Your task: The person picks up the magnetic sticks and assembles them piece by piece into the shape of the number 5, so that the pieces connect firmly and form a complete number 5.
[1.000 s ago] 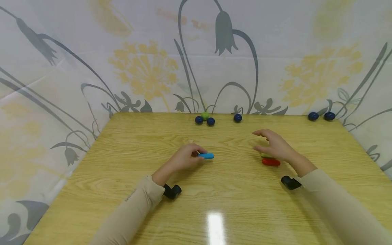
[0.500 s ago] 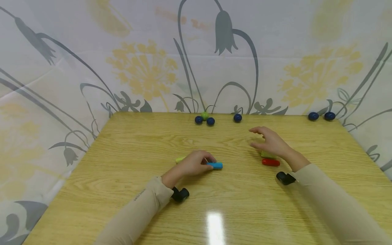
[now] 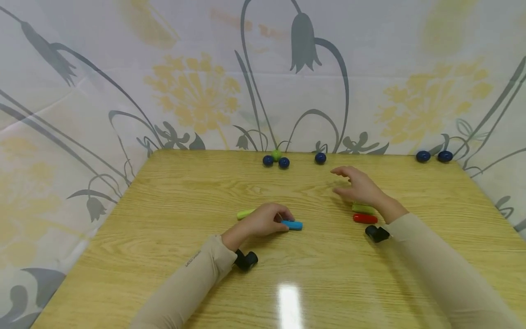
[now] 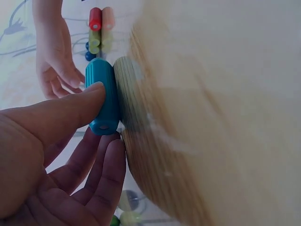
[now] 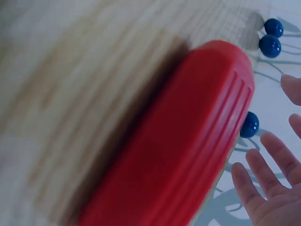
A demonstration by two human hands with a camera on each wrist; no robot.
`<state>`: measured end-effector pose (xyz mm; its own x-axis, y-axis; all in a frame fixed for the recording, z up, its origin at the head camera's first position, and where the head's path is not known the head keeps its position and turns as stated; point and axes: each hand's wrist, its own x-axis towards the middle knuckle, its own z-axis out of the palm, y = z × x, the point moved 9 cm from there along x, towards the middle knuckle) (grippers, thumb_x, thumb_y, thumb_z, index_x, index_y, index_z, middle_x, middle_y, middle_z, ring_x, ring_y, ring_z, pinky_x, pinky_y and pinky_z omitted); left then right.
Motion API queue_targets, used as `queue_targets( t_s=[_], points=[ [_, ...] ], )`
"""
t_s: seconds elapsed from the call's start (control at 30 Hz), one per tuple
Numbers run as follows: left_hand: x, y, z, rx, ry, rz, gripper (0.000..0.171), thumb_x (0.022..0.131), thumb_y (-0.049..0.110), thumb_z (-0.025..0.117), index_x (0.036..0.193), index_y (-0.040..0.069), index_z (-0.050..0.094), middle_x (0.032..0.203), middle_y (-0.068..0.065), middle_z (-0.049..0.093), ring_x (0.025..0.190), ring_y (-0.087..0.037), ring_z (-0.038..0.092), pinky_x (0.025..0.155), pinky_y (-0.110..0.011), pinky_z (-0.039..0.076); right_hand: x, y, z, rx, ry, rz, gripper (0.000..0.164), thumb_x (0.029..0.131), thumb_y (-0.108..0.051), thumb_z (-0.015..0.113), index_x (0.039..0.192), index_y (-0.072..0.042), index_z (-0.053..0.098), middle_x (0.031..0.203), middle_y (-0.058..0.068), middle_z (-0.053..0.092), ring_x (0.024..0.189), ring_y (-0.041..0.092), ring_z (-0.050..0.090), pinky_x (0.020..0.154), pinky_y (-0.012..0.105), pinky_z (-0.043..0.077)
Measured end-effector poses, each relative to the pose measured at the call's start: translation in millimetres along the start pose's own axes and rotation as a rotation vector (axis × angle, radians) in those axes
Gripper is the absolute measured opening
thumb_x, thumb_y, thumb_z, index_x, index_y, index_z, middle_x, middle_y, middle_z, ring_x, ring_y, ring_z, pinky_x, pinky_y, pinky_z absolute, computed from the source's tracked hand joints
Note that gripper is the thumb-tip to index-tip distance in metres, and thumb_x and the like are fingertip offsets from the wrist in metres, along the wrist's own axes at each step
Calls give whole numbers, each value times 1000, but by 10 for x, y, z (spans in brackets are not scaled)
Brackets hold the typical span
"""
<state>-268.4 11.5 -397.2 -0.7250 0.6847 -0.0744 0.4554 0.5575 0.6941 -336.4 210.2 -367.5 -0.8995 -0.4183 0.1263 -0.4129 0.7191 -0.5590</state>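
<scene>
My left hand (image 3: pixel 265 220) pinches a short blue ridged plastic stick (image 3: pixel 292 225) at the table. In the left wrist view the thumb lies along the blue stick (image 4: pixel 102 101), with the other fingers beneath it. Behind that hand, a yellow-green stick (image 3: pixel 245 214) is partly covered. My right hand (image 3: pixel 358 186) hovers with fingers spread and nothing between them. Just below it lie an olive-green stick (image 3: pixel 363 209) and a red stick (image 3: pixel 365 218), side by side. Close up in the right wrist view, the red stick (image 5: pixel 174 136) shows grooved sides.
Two dark blue balls (image 3: pixel 268 160) and a green ball (image 3: pixel 276 155) sit near the table's back edge. Another blue ball (image 3: pixel 320 158) is right of them. Two more blue balls (image 3: pixel 423 156) stand far right. A floral cloth (image 3: pixel 197 105) hangs behind the wooden table (image 3: pixel 185 183).
My left hand has carried the blue stick right and nearer to me, slowing lately. The yellow-green stick behind it has come into view. My right hand has drifted slightly left.
</scene>
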Motion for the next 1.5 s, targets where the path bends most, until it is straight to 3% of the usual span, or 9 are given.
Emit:
queue_targets(
  t_s=[0.6,1.07,1.5],
  points=[
    [-17,19,1,-32,3,2,18,88,10,66,106,8,66,103,-2,63,94,-17,58,79,-24,47,256,69,-12,36,5,26,48,89,-7,62,131,7,44,127,30,45,117,45,39,96,57,34],
    [8,-37,17,-26,-1,-15,18,88,13,67,106,12,65,103,0,62,93,-13,57,79,-22,47,486,95,-37,75,12,90,49,88,-4,62,132,9,42,130,32,42,117,47,39,96,56,35],
    [25,-52,7,-55,5,8,18,87,11,67,105,10,65,102,0,63,91,-12,57,78,-20,47,673,246,-13,135,31,156,50,87,1,59,132,9,39,129,32,40,118,48,38,98,55,34]
  ],
)
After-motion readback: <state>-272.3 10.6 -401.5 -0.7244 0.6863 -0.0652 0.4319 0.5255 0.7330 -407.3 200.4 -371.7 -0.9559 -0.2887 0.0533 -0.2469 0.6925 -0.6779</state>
